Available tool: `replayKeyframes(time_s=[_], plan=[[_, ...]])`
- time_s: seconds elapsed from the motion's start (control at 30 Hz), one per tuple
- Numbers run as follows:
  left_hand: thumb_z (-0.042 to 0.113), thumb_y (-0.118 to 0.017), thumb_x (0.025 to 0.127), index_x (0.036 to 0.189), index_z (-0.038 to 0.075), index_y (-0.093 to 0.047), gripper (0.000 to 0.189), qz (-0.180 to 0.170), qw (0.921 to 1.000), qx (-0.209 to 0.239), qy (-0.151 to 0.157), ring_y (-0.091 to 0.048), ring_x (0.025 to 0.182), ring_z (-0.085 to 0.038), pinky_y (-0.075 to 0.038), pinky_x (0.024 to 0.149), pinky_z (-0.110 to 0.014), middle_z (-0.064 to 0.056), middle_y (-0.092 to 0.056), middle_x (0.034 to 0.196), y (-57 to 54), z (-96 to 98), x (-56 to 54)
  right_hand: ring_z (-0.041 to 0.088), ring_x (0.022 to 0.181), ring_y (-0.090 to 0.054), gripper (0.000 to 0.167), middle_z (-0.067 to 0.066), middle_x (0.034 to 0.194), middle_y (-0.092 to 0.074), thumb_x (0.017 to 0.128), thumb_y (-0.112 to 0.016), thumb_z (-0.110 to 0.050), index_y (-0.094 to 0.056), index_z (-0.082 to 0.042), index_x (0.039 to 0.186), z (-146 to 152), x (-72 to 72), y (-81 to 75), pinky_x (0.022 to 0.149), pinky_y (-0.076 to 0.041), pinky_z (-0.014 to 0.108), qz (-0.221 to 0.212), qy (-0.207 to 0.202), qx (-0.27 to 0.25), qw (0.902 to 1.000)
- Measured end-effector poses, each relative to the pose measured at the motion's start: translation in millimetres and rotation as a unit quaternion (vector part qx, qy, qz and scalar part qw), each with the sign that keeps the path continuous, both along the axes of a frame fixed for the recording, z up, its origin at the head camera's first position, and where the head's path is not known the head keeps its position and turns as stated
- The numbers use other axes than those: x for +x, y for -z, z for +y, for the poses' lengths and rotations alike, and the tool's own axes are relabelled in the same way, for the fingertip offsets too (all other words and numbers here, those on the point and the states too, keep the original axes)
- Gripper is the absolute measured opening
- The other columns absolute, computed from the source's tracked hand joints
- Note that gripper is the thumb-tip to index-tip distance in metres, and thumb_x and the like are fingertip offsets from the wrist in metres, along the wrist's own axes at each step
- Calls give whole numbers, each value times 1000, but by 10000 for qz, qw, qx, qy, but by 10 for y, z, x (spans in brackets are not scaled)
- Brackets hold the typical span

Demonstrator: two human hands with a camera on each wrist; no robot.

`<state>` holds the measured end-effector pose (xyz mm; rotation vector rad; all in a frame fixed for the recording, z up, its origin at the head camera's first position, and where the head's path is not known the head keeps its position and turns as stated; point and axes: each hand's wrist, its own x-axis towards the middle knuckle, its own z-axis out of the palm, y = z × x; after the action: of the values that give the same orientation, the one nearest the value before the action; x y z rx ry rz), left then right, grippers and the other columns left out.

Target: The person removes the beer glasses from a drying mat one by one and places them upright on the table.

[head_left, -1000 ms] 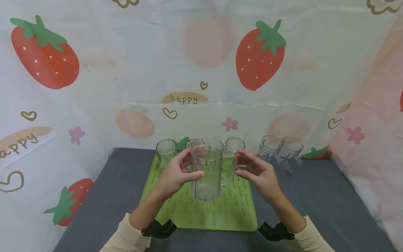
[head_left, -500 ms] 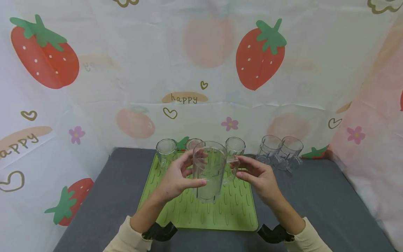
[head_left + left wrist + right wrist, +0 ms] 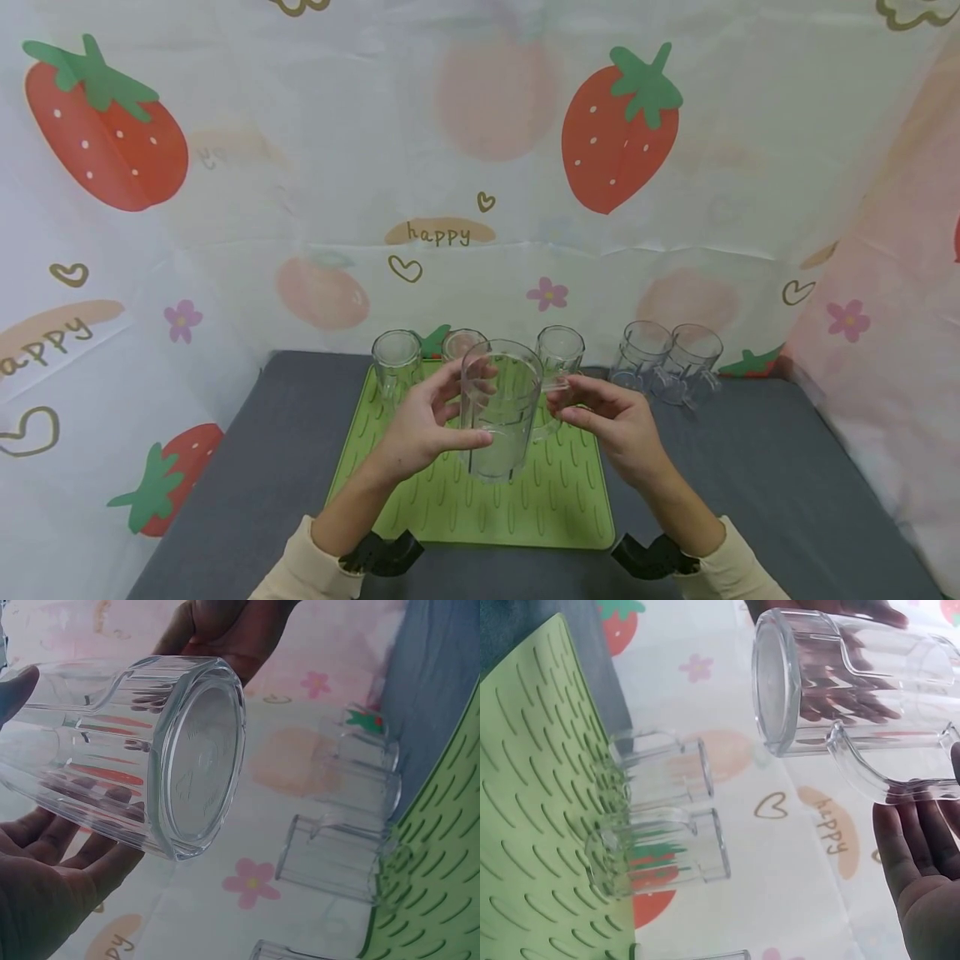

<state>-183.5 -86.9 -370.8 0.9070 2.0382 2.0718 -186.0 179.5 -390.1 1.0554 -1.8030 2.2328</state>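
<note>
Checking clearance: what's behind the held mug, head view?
Through the held mug: fingertips of the left hand, green mat. That hand hides the lower part of the second back mug from left.

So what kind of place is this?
Likely a staged tabletop booth, not a working kitchen: strawberry-print sheeting at back and sides, a grey table, and three mugs along a green mat's far edge.

The person wears a pale cream sleeve on each arm, the left sleeve (image 3: 309, 567) and the right sleeve (image 3: 733, 568) ending in gathered, softly creased cuffs. A curved black wrist mount juts inward beside each cuff, left (image 3: 387, 553) and right (image 3: 649, 557). Forearms beyond the cuffs are bare.
</note>
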Motion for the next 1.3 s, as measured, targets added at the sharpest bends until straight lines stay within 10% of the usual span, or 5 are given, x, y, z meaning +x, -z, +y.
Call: replayKeyframes(time_s=[0.97,1.3], plan=[[22,-81,80,150,14,-37,83,-199,9997,-39,153,-47,134,-26,-41,107,-20,-14,-45,148,57,36,-14,8,93,-72,32,-7,106,-74,88,-61,10,-67,3,119,21,33,-50,76,-59,24,87,628,315,9975],[19,-76,86,152,12,-30,81,-20,9986,-483,191,-40,140,-31,-37,113,-50,-13,-41,151,133,-8,-21,7,92,-72,30,-9,103,-74,87,-63,9,-64,14,117,102,26,-88,76,-59,24,68,1037,620,9927]])
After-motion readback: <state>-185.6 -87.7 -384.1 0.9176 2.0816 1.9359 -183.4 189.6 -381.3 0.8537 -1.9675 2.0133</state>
